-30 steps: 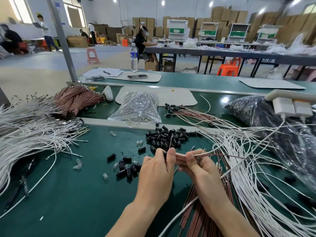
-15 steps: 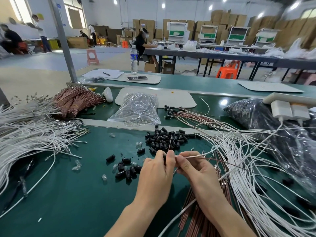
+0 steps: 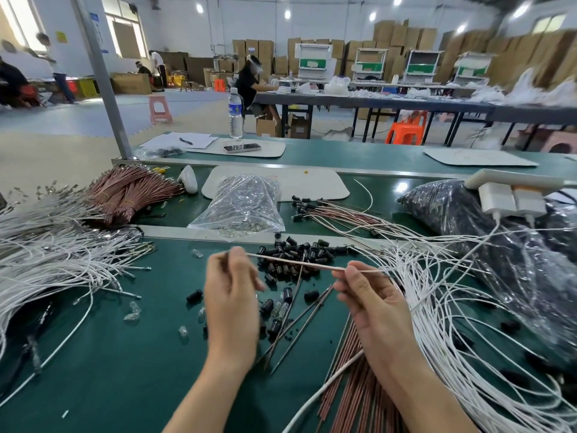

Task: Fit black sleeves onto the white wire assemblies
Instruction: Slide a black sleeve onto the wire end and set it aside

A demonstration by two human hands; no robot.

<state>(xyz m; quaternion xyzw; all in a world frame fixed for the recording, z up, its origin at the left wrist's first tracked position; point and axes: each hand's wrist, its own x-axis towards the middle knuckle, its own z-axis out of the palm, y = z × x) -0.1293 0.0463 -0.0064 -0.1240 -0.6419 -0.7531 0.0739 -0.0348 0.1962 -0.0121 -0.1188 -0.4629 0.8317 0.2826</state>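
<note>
**Wire held taut between two hands; sleeve position unclear**

Your left hand point(image 3: 232, 295) and right hand point(image 3: 373, 307) are apart above the green bench point(image 3: 109, 370). Each pinches the same wire point(image 3: 293, 262): the left at its free end, the right further along, where it runs back toward the white wire heap point(image 3: 443, 295). The span between them is straight and clear of the surface.

The left hand is motion-blurred; a black sleeve may sit under those fingertips, but I cannot tell.

Loose sleeves point(image 3: 296, 254) lie piled just beyond the wire, with more scattered beneath it.

Risks from here:
- The tail of your wire goes into the tangle on the right; a hard pull would likely drag its neighbours along or snag it.
- If the left pinch loosens, any sleeve there could drop into the pile and be lost among the others.
- If the wire end meets the sleeve mouth at an angle, it could catch and kink the wire; keep the span straight.
- The brown wires point(image 3: 359, 401) lie under your right wrist; lowering that hand could hook one.
</note>
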